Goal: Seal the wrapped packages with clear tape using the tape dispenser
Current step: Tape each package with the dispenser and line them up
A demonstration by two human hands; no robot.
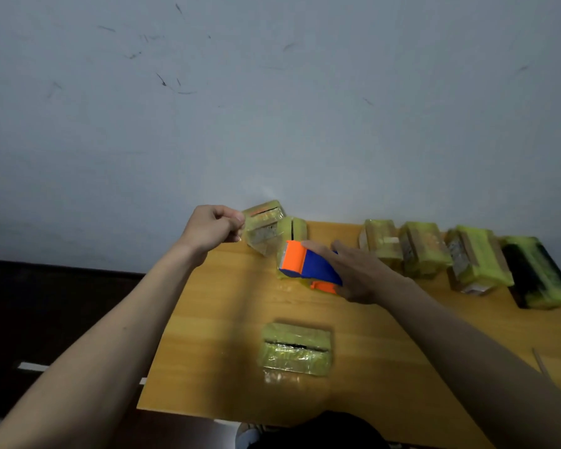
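Tabletop, wooden. Dispenser, orange and blue, near far edge; right hand grips it. Left hand, left of dispenser, pinches clear tape stretched from it. One package nearer than dispenser; four packages in row to its right.

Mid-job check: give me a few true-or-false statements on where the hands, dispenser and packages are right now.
1. The right hand holds the orange-and-blue tape dispenser. True.
2. The left hand lies flat on the table. False: it is raised, pinching clear tape.
3. One wrapped package lies alone near the table's front. True.
4. The row of packages at the right is stacked in a pile. False: they sit side by side.
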